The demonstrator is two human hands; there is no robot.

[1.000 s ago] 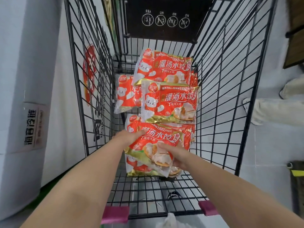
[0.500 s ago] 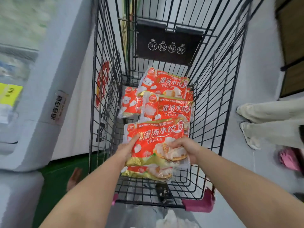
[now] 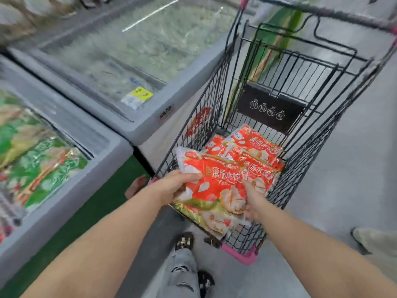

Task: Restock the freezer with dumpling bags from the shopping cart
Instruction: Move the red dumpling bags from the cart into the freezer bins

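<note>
I hold a small stack of red dumpling bags (image 3: 217, 186) above the near end of the black wire shopping cart (image 3: 300, 168). My left hand (image 3: 174, 186) grips the stack's left edge, thumb on top. My right hand (image 3: 253, 198) grips its right side. Several more red dumpling bags (image 3: 253, 145) lie on the cart's floor further in. To the left is a grey chest freezer (image 3: 71, 190) holding green bags (image 3: 40, 166).
A second chest freezer (image 3: 137, 125) with a frosted glass lid and a yellow price tag (image 3: 142, 94) stands behind the first, close beside the cart. Green matting runs along the freezers' base. My own legs and shoes (image 3: 184, 241) are below. Another person's light trouser leg (image 3: 376, 241) is at right.
The stack has risen out of the cart and shifted left. My view has swung left, so the freezers now fill the left side.
</note>
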